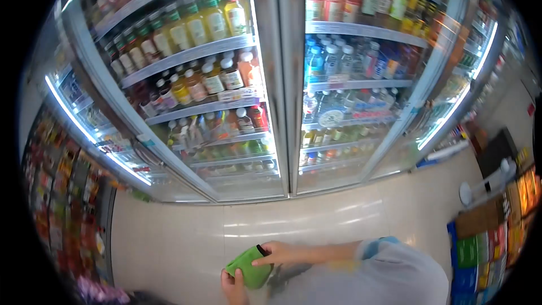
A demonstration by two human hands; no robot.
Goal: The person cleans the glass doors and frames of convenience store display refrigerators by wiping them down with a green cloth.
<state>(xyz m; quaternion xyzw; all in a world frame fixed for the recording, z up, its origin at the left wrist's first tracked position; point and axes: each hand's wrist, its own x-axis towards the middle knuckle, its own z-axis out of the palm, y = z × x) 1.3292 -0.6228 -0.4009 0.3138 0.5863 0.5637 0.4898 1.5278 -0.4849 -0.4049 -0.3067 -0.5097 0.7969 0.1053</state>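
A small green pouch-like item (pixel 248 265), seemingly of cloth with a dark edge at its upper right, is held low at the bottom middle of the head view. My left hand (pixel 233 287) grips its lower left side, with the thumb on the front face. From the right, my right hand (pixel 278 253) pinches the upper right part near the dark edge. The item's back and whatever it may contain are hidden.
Glass-doored drink coolers (pixel 291 135) with lit shelves of bottles stand ahead. Snack shelves (pixel 62 192) line the left side. Stacked boxed goods (pixel 477 254) stand at the right, near a white stand (pixel 488 183). Pale shiny floor (pixel 350 214) lies between.
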